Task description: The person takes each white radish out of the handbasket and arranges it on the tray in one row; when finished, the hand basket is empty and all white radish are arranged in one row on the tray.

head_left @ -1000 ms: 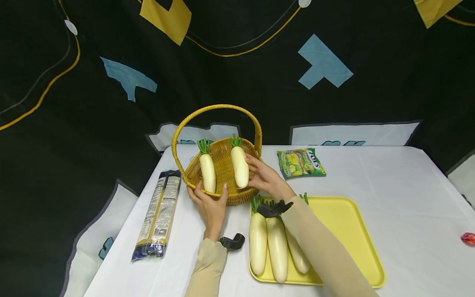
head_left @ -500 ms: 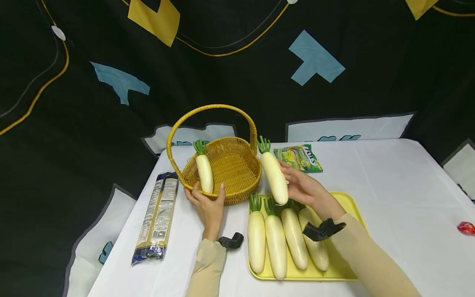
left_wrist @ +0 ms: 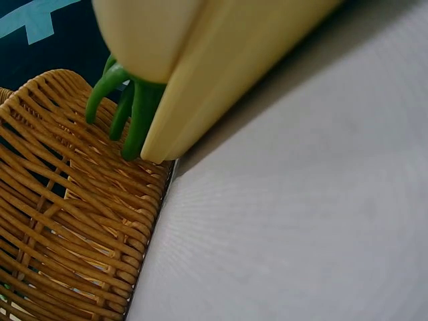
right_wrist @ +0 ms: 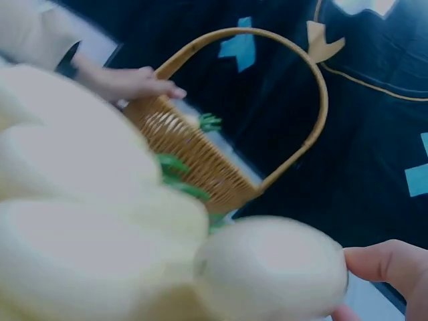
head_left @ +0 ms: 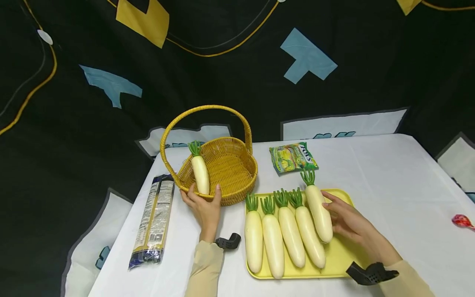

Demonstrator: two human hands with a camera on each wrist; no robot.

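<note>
My left hand [head_left: 204, 211] grips the near rim of a wicker basket [head_left: 231, 165] with a tall hooped handle. One white radish [head_left: 201, 174] with a green top leans inside the basket's left side. Over the right half of a yellow tray [head_left: 343, 258], my right hand [head_left: 346, 218] holds another white radish [head_left: 320, 214], its leaves pointing away. In the right wrist view, the thumb and a finger pinch that radish [right_wrist: 271, 267] from the side. Several more white radishes [head_left: 273, 246] lie side by side on the tray. The left wrist view shows the basket's weave [left_wrist: 73, 200] but not the hand.
A long packet of dried noodles or similar [head_left: 154, 220] lies left of the basket. Behind the tray is a green candy bag [head_left: 293, 157]. A small red-wrapped sweet [head_left: 462, 221] sits at the far right of the white-covered table [head_left: 400, 181].
My right hand has lifted the radish out of the basket and carried it right, to above the yellow tray. The left hand has stayed on the basket rim. The view has shifted slightly.
</note>
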